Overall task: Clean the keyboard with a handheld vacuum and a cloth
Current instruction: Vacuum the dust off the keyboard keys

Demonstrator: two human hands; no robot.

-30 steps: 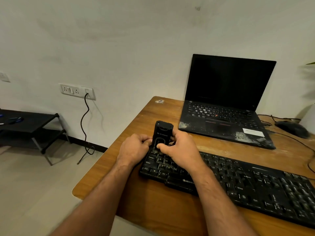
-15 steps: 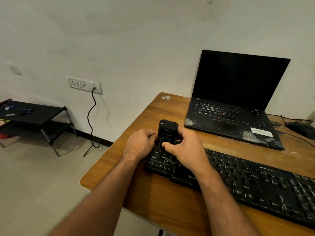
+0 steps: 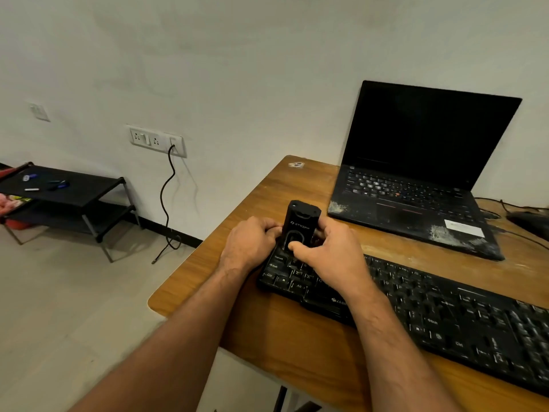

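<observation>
A black handheld vacuum (image 3: 300,221) stands upright on the left end of a black keyboard (image 3: 445,316), which lies across a wooden table (image 3: 267,328). My left hand (image 3: 248,243) grips the vacuum's left side with curled fingers. My right hand (image 3: 329,257) holds its right side, and the thumb presses an oval button on the front. The vacuum's lower end is hidden behind my hands. No cloth is in view.
A dusty open black laptop (image 3: 416,185) sits behind the keyboard. A black mouse (image 3: 528,220) with cables lies at the far right. Left of the table, a low black rack (image 3: 68,197) stands by the wall, and a black cable (image 3: 166,203) hangs from a wall socket.
My hands and the vacuum stay at the keyboard's left end. The camera view has shifted, so the table sits further right in the frame.
</observation>
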